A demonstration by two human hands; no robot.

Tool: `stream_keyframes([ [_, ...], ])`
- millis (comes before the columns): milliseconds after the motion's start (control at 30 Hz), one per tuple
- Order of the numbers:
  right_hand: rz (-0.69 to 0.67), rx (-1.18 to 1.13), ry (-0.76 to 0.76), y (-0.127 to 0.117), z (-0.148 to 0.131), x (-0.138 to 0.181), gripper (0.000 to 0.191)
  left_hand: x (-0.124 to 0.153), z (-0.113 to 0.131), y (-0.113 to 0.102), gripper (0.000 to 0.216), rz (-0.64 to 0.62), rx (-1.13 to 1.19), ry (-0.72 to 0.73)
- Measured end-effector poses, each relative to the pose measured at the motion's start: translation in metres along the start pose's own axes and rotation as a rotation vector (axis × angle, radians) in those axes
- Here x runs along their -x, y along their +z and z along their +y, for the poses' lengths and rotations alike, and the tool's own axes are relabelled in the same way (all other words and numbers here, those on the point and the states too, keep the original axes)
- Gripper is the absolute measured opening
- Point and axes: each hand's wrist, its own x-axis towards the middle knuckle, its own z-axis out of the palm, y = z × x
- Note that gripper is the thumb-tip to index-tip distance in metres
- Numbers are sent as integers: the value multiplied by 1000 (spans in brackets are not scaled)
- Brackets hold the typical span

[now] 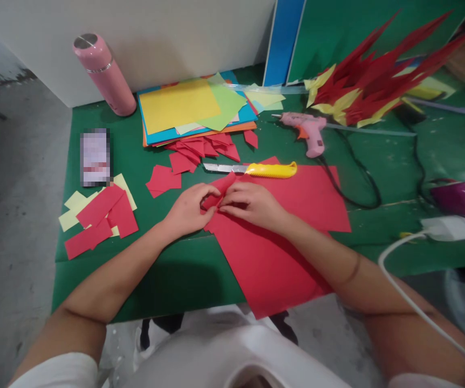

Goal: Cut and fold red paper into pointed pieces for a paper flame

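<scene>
Large red sheets [273, 269] overlap on a green table [163, 285]; at their left corner, a person's left hand [192, 210] and right hand [254, 202] pinch a small red paper piece [229, 181] between thumbs and fingertips. Beyond lie a yellow-handled knife [271, 170] and a pink glue gun [308, 131].

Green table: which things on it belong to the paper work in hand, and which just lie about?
Likely the job: red piece between left hand and right hand; red sheets; cut red pieces; yellow cutter; glue gun.
Likely just lying about: pink bottle; phone.
</scene>
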Motion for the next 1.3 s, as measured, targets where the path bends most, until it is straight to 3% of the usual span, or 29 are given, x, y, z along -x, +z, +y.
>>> stream_keyframes([
  [300,-126,255,-250,-12,1,4,27,1,-2,1,28,-5,11,-13],
  [467,-159,335,-301,-12,-1,2,27,1,-1,1,27,-6,14,-4],
  [867,-171,337,-291,-23,-9,1,25,1,0,-1,28,-31,-22,6],
  [1000,-33,389,-301,-25,-5,0,21,2,-1,1,32,-23,-43,68],
  [1100,110,366,-225,-22,-1,-2,9,2,-3,4,35,-13,-20,126],
  [1300,93,296,-85,-18,3,-2,17,3,-2,4,38,19,1,188],
])
